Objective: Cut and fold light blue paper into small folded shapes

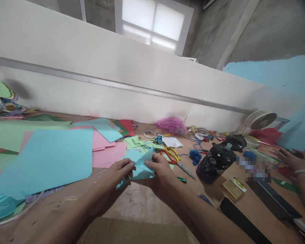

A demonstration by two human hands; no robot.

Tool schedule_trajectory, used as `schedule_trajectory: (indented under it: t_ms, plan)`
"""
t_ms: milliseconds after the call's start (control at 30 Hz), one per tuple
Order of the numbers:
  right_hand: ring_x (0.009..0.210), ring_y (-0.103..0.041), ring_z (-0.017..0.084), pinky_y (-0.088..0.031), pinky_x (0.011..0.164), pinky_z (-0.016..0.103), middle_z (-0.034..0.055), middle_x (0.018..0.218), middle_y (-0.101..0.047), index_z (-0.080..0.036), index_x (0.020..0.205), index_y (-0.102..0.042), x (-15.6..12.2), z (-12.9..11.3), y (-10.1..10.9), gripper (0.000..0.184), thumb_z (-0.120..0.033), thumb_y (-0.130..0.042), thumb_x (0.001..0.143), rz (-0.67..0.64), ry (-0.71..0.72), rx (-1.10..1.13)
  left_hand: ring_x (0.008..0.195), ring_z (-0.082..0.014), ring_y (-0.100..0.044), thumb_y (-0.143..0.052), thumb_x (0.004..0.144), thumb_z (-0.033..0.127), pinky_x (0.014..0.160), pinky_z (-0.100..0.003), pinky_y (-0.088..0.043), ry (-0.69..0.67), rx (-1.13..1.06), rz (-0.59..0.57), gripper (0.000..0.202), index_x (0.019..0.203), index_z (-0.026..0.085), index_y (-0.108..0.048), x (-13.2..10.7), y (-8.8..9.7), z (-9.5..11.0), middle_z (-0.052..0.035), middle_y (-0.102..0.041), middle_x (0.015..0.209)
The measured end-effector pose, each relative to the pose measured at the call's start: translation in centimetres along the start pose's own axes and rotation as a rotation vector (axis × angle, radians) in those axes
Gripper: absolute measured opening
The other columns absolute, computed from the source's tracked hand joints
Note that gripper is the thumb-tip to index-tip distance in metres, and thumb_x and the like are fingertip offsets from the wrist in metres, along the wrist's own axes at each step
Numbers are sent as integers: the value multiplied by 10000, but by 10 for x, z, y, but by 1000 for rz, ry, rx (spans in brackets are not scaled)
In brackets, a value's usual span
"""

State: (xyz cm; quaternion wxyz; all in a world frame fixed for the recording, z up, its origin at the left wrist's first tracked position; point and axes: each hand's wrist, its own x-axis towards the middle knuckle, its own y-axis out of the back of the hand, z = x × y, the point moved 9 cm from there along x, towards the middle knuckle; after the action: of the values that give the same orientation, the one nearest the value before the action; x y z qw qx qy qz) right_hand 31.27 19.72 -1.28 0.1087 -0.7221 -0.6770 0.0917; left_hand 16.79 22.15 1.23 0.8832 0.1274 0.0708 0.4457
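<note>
Both my hands hold a folded light-blue paper piece point(141, 166) just above the brown table point(142, 203). My left hand point(117, 174) pinches its left side, fingers closed on the paper. My right hand point(160, 167) grips its right edge with thumb and fingers pressed together. Scissors with red and yellow handles point(173, 157) lie just right of my right hand. A stack of large light-blue, pink and green paper sheets point(48, 156) lies to the left.
A dark bottle point(215, 162) lies on its side at right, near blue yarn point(195, 156), a pink plastic bag point(171, 124) and a small white fan point(259, 120). Another person's hand point(295, 159) rests at far right. Dark flat strips point(269, 200) lie at front right.
</note>
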Motion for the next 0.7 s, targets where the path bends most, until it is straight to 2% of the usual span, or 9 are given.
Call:
schedule_trajectory:
  t_ms: [167,333,467,567,700]
  plan:
    - [776,-635,200,-527,735,363,52,887,-704,-173,891,-672,-4,-5,-9,302,-274,-807,640,-40,0,91,649,-166,-528,-521,836,461,582,-256,-384,16,-24,-14,284,723,202,-545,-6,-4,5,2,-568,677]
    - [742,-630,187,-515,666,320,47,904,-710,-192,960,-675,-5,-2,-12,336,-252,-783,648,-67,-54,98,566,-150,-492,-537,816,486,513,-245,-353,72,-64,27,307,692,206,-519,-7,-2,-1,19,-525,604]
    - [648,-608,166,-478,589,284,25,780,-691,-191,846,-687,-5,4,-6,236,-213,-768,626,-9,-109,93,567,-139,-488,-566,812,463,516,-237,-354,72,-83,32,304,669,198,-518,-9,-3,3,19,-521,603]
    - [623,-601,163,-461,573,276,12,717,-667,-193,797,-676,-8,2,-3,214,-179,-767,604,42,-102,98,583,-132,-491,-566,826,471,511,-226,-358,96,-191,10,316,680,194,-525,-13,-8,5,17,-523,634]
    - [650,-618,178,-459,567,280,20,758,-673,-212,866,-660,-15,0,-10,249,-202,-757,637,36,-120,172,546,-132,-520,-506,861,535,533,-258,-406,122,-373,-27,376,770,179,-582,-19,-14,4,-10,-578,689]
